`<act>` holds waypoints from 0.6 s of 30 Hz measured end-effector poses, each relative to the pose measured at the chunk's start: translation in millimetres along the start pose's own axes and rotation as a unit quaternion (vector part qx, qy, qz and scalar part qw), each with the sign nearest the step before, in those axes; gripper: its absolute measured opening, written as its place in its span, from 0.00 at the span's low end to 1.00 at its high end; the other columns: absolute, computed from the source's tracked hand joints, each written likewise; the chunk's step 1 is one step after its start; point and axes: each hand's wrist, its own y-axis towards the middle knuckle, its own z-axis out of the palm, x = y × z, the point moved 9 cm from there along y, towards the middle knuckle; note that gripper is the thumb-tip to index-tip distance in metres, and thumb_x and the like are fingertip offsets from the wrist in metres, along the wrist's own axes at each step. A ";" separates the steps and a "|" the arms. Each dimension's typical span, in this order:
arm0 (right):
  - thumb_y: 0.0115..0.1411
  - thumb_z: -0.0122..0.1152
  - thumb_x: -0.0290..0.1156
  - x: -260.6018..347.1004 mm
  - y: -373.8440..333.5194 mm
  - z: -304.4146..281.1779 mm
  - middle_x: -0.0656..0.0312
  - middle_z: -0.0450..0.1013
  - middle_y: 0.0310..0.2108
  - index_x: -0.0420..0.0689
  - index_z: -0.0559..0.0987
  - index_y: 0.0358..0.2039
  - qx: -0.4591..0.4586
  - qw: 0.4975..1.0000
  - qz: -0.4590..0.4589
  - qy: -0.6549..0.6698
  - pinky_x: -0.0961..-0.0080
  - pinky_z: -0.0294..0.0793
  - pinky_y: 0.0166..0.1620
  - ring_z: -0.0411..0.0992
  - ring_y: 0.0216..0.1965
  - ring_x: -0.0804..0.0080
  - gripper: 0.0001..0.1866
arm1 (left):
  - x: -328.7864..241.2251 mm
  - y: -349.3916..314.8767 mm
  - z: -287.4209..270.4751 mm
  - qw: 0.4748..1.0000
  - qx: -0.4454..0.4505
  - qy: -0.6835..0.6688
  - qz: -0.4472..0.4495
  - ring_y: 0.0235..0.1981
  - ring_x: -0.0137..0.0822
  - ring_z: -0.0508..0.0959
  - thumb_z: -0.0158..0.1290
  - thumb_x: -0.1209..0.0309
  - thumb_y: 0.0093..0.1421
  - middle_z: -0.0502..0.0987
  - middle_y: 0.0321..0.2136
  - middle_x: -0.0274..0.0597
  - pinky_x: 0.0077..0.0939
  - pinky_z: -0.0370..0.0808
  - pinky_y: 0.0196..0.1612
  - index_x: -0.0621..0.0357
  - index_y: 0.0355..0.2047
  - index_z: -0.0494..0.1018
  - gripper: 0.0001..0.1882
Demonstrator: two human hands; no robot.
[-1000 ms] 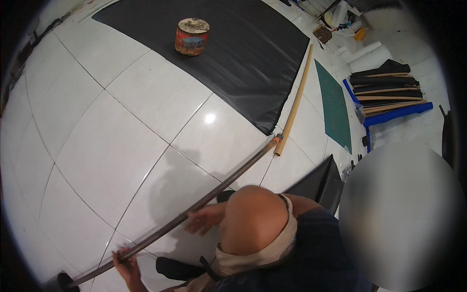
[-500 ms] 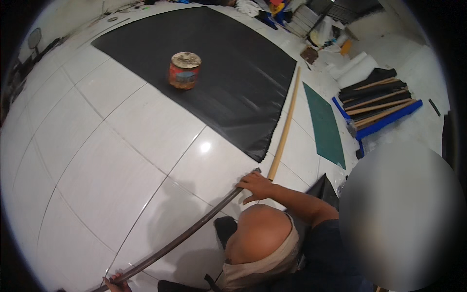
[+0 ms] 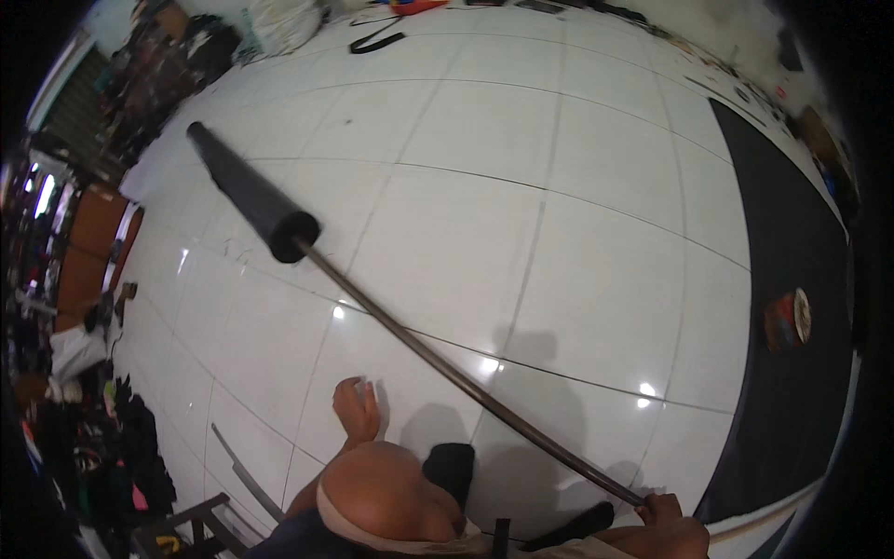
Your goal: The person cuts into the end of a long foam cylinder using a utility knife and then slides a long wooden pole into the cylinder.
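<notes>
A long brown metal pole (image 3: 419, 348) slants across the white tiles. Its far end goes into a roll of black sheet material (image 3: 247, 191) lying at the far left. At the lower right, my right hand (image 3: 658, 509) is closed around the pole's near end. My left hand (image 3: 357, 410) is off the pole, out past my left knee and over the floor, its fingers loosely apart with nothing in them. To the right, a black sheet (image 3: 792, 419) lies spread on the tiles. On it stands a worn red can (image 3: 788, 320) with a pale lid.
A dark stool frame (image 3: 191, 526) stands close by at the lower left. Bags, clothes and brown cabinets (image 3: 88, 247) line the left side. A black strap (image 3: 377, 43) lies on the far floor, and loose scraps run along the far right wall.
My view has swung left, bringing the black roll into sight and putting the can at the right edge. My left hand has let go of the pole; my right hand still holds its end.
</notes>
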 end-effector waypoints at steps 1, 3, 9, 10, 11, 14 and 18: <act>0.56 0.58 0.44 27.3 22.1 -7.6 0.48 0.76 0.26 0.40 0.79 0.30 0.022 0.998 -0.055 -0.022 0.59 0.73 0.40 0.75 0.31 0.48 0.17 | 31.5 -18.6 -14.9 0.998 -0.014 0.026 -0.054 0.47 0.57 0.68 0.53 0.68 0.57 0.70 0.45 0.62 0.47 0.62 0.52 0.69 0.47 0.67 0.21; 0.60 0.52 0.47 72.7 57.6 -14.1 0.51 0.76 0.25 0.41 0.77 0.33 0.066 0.985 -0.145 -0.063 0.61 0.74 0.37 0.76 0.30 0.53 0.20 | 57.3 -49.0 -17.3 0.991 -0.034 0.115 -0.064 0.52 0.61 0.63 0.52 0.66 0.57 0.65 0.50 0.66 0.51 0.57 0.56 0.69 0.49 0.66 0.24; 0.65 0.40 0.55 239.8 120.8 -56.5 0.59 0.72 0.25 0.43 0.70 0.38 0.269 0.946 -0.127 0.131 0.69 0.74 0.30 0.74 0.26 0.68 0.25 | 54.7 -65.7 -4.3 0.988 0.007 0.110 -0.109 0.62 0.63 0.51 0.49 0.60 0.58 0.56 0.58 0.68 0.57 0.44 0.62 0.67 0.55 0.61 0.29; 0.65 0.40 0.54 280.8 138.8 -63.9 0.58 0.71 0.25 0.42 0.70 0.38 0.239 0.947 -0.135 0.164 0.68 0.73 0.31 0.73 0.26 0.67 0.25 | 54.7 -62.8 -7.3 0.988 0.008 0.108 -0.110 0.62 0.63 0.51 0.49 0.60 0.58 0.55 0.58 0.68 0.57 0.44 0.62 0.67 0.55 0.62 0.29; 0.65 0.39 0.54 317.2 167.2 -68.2 0.57 0.70 0.25 0.41 0.70 0.37 0.202 0.955 -0.141 0.164 0.67 0.72 0.32 0.71 0.26 0.65 0.25 | 54.0 -61.2 -8.3 0.988 0.011 0.106 -0.113 0.62 0.63 0.50 0.49 0.60 0.58 0.55 0.58 0.68 0.57 0.43 0.62 0.67 0.55 0.62 0.29; 0.66 0.35 0.54 475.5 229.2 -98.1 0.49 0.69 0.28 0.37 0.71 0.35 0.139 0.938 -0.146 0.283 0.58 0.67 0.37 0.68 0.29 0.53 0.29 | 66.6 -63.8 -14.2 0.982 0.024 0.134 -0.132 0.61 0.62 0.51 0.52 0.59 0.55 0.57 0.57 0.66 0.57 0.45 0.62 0.66 0.54 0.63 0.30; 0.65 0.34 0.59 630.5 320.4 -154.4 0.57 0.68 0.26 0.40 0.69 0.32 -0.029 0.945 -0.242 0.218 0.71 0.71 0.29 0.68 0.26 0.65 0.31 | 61.3 -54.9 -6.8 0.987 0.011 0.111 -0.116 0.60 0.63 0.55 0.54 0.60 0.52 0.59 0.55 0.66 0.59 0.48 0.60 0.66 0.52 0.65 0.30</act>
